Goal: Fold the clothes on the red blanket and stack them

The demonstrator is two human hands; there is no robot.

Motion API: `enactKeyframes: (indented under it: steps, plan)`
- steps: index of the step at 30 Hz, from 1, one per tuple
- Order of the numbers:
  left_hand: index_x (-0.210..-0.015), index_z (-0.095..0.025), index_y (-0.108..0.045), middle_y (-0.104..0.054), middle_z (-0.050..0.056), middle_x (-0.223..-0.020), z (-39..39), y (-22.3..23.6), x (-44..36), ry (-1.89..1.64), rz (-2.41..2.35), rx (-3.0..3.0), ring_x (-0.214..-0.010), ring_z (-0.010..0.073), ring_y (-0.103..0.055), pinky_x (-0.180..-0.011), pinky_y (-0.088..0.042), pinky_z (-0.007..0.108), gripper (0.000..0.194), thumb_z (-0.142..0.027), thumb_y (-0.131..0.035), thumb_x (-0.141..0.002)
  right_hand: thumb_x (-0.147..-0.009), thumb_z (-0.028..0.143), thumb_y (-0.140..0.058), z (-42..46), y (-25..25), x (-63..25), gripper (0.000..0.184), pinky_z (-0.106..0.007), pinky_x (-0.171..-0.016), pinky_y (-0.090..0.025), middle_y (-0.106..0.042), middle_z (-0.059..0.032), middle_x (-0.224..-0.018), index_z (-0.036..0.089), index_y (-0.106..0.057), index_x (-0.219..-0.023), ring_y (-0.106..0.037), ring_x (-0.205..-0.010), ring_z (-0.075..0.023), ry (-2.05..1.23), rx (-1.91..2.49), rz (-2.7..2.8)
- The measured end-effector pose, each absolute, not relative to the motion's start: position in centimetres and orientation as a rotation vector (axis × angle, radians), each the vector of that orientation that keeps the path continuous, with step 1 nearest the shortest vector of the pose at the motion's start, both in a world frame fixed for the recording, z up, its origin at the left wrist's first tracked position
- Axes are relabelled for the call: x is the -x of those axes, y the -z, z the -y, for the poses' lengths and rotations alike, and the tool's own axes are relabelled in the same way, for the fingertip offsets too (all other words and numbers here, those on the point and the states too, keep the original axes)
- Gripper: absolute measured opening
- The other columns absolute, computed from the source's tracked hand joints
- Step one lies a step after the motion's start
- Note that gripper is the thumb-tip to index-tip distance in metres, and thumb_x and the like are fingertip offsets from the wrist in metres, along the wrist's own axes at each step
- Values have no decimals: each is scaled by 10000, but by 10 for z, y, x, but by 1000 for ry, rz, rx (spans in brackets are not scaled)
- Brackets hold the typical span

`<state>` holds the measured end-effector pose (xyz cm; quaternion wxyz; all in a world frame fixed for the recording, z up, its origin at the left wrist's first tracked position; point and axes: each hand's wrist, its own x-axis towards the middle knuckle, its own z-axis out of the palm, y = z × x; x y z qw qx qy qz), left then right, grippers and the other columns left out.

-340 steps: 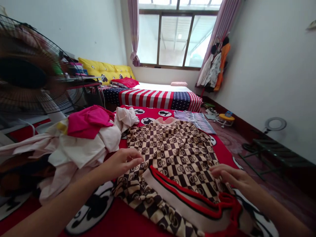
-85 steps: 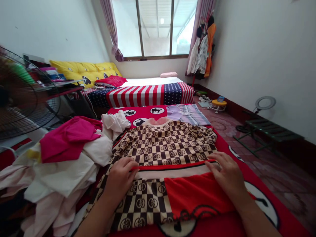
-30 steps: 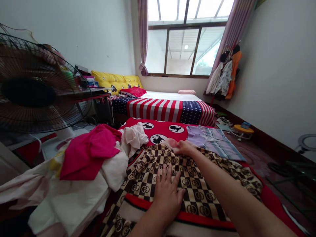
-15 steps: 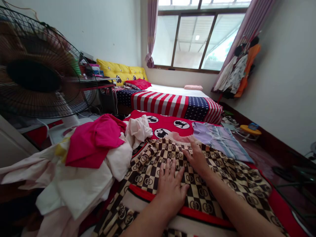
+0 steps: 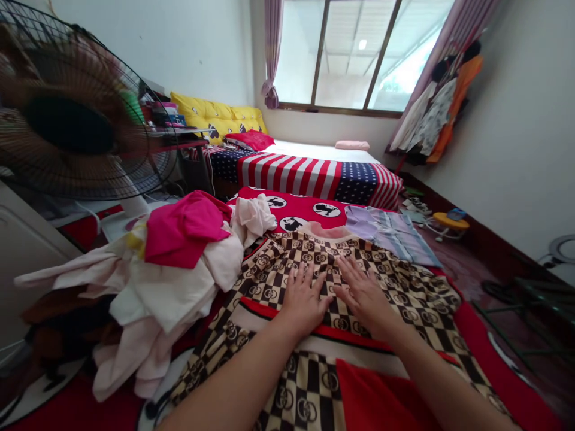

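Note:
A brown-and-cream checked shirt [image 5: 278, 272] with a red and beige band across it lies spread out in front of me. My left hand [image 5: 305, 299] rests flat on its upper middle, fingers spread. Just to the right, my right hand [image 5: 363, 294] lies on the same fabric with its fingers stretched out. Neither hand grips the cloth. Beneath the shirt is a red cover [image 5: 309, 209] with black-and-white round prints. A folded purple-and-blue plaid garment [image 5: 399, 233] lies beyond the shirt's right shoulder.
To the left is a heap of white clothes [image 5: 166, 293] topped by a bright pink garment [image 5: 186, 230]. A fan [image 5: 72, 126] stands behind it. Further back is a bed with a flag-patterned cover [image 5: 291, 173]. A yellow stool [image 5: 450, 220] stands at the right.
My right hand has come back from the collar and now lies beside my left hand on the shirt. The view has tipped down, showing more of the lower shirt and a red patch.

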<state>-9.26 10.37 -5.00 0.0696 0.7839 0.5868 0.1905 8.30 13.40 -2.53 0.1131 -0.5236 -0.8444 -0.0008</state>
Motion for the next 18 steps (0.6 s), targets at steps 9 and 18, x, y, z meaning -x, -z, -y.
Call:
enactKeyframes:
  steps: [9, 18]
  plan:
    - [-1419, -112, -396, -331, 179, -1511, -112, 43, 98, -833, -1695, -2201, -1415, 279, -265, -1155, -194, 468, 541, -332, -458, -928, -933, 395, -446, -61, 8, -113, 453, -451, -1095, -353, -434, -96, -1468, 242, -496, -1356, -401, -1352, -227, -389, 1251, 2286]
    - [-1152, -235, -668, -541, 79, -1367, -34, -8, 178, -718, -1426, -2263, -1258, 254, -506, -1070, -381, 403, 353, -410, -517, -885, -874, 419, -528, 31, 2, -231, 251, -374, -888, -533, -700, -56, -1056, 255, -691, -971, -664, -989, -230, -94, 1493, 1943]
